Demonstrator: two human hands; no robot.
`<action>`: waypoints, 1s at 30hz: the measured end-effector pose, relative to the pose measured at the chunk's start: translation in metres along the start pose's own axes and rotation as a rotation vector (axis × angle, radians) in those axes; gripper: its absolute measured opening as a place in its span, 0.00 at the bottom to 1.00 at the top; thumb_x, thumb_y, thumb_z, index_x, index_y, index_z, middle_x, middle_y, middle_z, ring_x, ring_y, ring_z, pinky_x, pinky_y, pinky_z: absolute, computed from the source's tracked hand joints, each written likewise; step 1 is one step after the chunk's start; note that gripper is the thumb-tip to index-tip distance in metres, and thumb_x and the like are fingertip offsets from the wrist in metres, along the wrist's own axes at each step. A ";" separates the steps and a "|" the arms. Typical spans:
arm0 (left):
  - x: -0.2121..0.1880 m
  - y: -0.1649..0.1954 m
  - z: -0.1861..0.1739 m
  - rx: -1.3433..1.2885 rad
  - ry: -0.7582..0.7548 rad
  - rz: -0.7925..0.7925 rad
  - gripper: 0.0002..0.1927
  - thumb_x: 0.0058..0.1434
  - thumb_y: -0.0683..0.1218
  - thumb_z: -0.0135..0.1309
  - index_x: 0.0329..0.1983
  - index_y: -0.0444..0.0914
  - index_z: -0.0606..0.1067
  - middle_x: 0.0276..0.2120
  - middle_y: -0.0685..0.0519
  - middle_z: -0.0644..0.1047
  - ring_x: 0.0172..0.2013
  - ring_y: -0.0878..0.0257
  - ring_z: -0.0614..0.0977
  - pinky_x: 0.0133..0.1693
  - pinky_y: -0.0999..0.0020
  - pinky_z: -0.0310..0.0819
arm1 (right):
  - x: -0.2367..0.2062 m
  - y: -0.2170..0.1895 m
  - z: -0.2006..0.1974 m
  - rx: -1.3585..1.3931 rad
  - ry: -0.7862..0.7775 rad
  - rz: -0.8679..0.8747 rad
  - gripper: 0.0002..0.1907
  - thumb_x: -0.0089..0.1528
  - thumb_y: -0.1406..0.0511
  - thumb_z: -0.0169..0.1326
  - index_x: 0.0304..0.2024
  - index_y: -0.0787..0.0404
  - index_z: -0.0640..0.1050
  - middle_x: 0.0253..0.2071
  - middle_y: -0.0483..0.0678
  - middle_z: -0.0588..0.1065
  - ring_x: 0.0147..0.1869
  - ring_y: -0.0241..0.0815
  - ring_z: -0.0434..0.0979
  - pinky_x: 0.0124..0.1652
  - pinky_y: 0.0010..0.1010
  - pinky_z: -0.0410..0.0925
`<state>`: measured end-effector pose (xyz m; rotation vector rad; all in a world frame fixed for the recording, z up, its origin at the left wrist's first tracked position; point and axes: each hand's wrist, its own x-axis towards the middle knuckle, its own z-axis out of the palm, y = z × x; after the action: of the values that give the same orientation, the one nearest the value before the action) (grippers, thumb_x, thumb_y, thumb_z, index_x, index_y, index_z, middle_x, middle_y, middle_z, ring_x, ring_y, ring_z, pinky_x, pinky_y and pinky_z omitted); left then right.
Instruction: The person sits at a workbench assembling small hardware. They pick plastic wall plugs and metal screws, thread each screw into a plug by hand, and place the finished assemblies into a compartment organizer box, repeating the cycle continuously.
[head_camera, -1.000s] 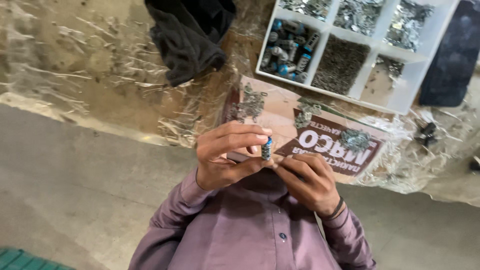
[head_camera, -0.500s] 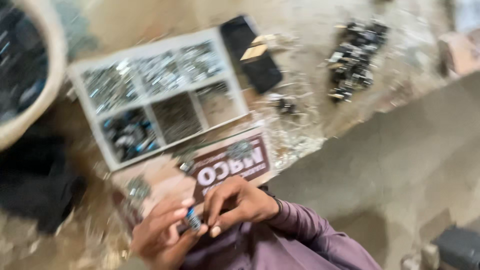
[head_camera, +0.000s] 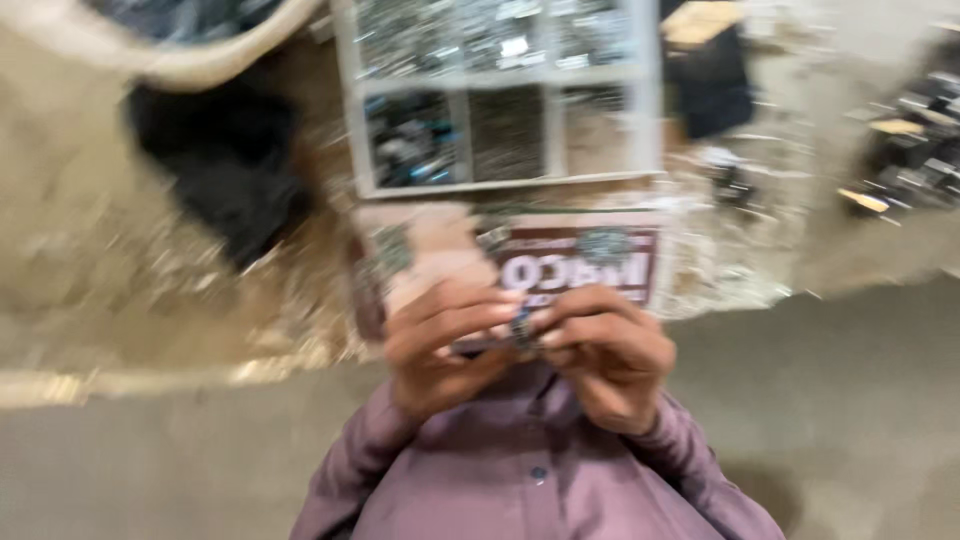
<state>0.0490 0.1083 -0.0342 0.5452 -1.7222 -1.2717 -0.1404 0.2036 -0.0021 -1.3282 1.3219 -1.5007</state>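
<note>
A crinkled plastic-covered work surface is stretching across the blurred view, bearing a white compartment tray of small metal parts, a dark cloth to its left and a printed cardboard box just below it. In front of the box, the left hand and right hand are meeting, fingertips together pinching a small dark part between them above mauve sleeves.

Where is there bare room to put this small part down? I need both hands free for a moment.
Bare grey floor lies right of the right hand, and left of the left hand. Crowded: the compartment tray, the dark red card, the black cloth.
</note>
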 end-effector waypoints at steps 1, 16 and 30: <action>-0.001 0.003 -0.001 -0.003 -0.009 -0.017 0.20 0.55 0.36 0.71 0.51 0.37 0.79 0.49 0.47 0.82 0.43 0.59 0.85 0.42 0.69 0.83 | -0.002 -0.001 0.001 0.004 -0.012 0.030 0.08 0.61 0.78 0.57 0.42 0.67 0.79 0.46 0.54 0.78 0.45 0.39 0.80 0.44 0.27 0.74; 0.011 0.004 -0.006 0.119 -0.028 0.032 0.24 0.53 0.39 0.72 0.53 0.40 0.79 0.50 0.50 0.80 0.45 0.58 0.84 0.46 0.65 0.82 | 0.004 0.009 -0.001 0.048 -0.066 0.188 0.12 0.56 0.77 0.65 0.41 0.68 0.80 0.43 0.52 0.76 0.45 0.37 0.77 0.43 0.26 0.69; 0.004 -0.004 -0.018 0.045 0.052 -0.100 0.22 0.52 0.37 0.72 0.50 0.37 0.79 0.49 0.47 0.82 0.43 0.59 0.85 0.44 0.68 0.82 | 0.024 0.025 0.008 -0.965 -0.114 -0.039 0.30 0.59 0.55 0.69 0.59 0.61 0.78 0.42 0.48 0.73 0.44 0.45 0.75 0.43 0.35 0.71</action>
<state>0.0611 0.0942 -0.0350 0.6924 -1.7017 -1.2793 -0.1402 0.1736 -0.0210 -1.9691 2.0557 -0.7564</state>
